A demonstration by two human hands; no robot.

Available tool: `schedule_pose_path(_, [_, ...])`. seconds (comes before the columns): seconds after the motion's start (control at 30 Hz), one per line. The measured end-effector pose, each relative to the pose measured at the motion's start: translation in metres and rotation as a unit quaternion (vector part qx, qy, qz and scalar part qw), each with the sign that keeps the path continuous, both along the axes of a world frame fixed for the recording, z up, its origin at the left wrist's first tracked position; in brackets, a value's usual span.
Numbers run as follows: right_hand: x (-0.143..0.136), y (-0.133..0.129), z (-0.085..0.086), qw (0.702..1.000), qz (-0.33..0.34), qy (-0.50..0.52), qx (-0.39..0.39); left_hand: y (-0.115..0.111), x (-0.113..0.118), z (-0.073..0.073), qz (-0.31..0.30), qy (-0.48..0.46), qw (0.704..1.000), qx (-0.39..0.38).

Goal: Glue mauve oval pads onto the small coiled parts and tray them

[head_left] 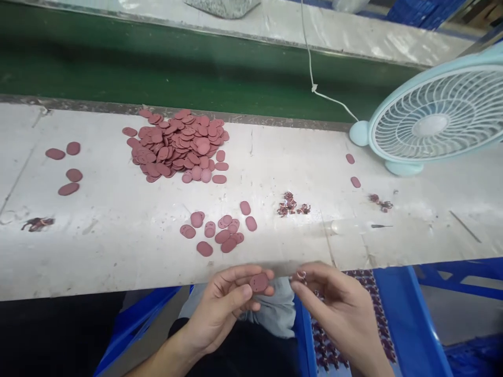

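My left hand (220, 306) pinches a dark red oval disc (259, 283) with small holes between thumb and fingers, just off the table's front edge. To its right, my right hand (341, 303) closes thumb and forefinger on a small shiny wire-like piece (301, 276), its exact kind unclear. The two hands are apart. Beyond them on the table lie a loose group of similar discs (222, 236) and a little cluster of brownish-red pieces (288, 204) with thin coppery strands.
A large heap of discs (178, 144) sits farther back. At right are a light blue fan (432, 125), a tool with a clear handle (351, 226) and a thin rod (466, 226). Below my right hand, a blue tray (411, 314) holds rows of dark red pieces. A green strip (236, 78) runs behind the table.
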State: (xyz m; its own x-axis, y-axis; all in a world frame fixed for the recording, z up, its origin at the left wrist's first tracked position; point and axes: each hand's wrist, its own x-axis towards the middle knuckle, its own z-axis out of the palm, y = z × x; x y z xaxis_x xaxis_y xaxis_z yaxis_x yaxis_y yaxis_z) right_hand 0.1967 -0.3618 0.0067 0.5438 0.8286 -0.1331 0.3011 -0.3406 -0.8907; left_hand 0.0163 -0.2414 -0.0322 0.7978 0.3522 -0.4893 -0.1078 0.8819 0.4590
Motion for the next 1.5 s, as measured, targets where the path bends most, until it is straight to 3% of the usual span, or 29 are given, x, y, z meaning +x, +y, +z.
schedule_pose_path(0.1, [-0.024, -0.005, 0.0, 0.978, -0.04, 0.186, 0.088, -0.004, 0.001, -0.004, -0.012, 0.016, 0.998, 0.067])
schedule_pose_path(0.2, [-0.041, -0.001, -0.009, 0.952, -0.079, 0.262, 0.137, -0.006, 0.002, -0.005, -0.025, 0.029, 0.991, 0.128])
schedule_pose_path(0.33, [-0.044, -0.001, -0.014, 0.962, -0.1, 0.22, 0.125, -0.008, 0.003, -0.006, -0.038, 0.03, 0.986, 0.16])
schedule_pose_path(0.5, [-0.038, -0.006, -0.009, 0.982, -0.082, 0.144, 0.095, -0.01, 0.003, -0.006, -0.047, 0.022, 0.984, 0.173])
schedule_pose_path(0.73, [-0.034, -0.006, -0.009, 0.978, -0.095, 0.161, 0.091, -0.01, 0.008, -0.007, -0.059, 0.026, 0.986, 0.154])
schedule_pose_path(0.87, [-0.031, -0.008, -0.007, 0.981, -0.082, 0.154, 0.09, -0.011, 0.01, -0.008, -0.064, 0.054, 0.979, 0.186])
schedule_pose_path(0.97, [-0.029, -0.009, -0.007, 0.973, -0.09, 0.2, 0.069, -0.011, 0.01, -0.008, -0.066, 0.062, 0.972, 0.215])
schedule_pose_path(1.17, [-0.028, -0.007, -0.011, 0.929, -0.114, 0.343, 0.076, -0.012, 0.014, -0.007, -0.056, 0.069, 0.963, 0.254])
schedule_pose_path(1.5, [-0.031, -0.008, -0.014, 0.918, -0.126, 0.359, 0.113, -0.012, 0.018, -0.002, -0.042, 0.078, 0.954, 0.288])
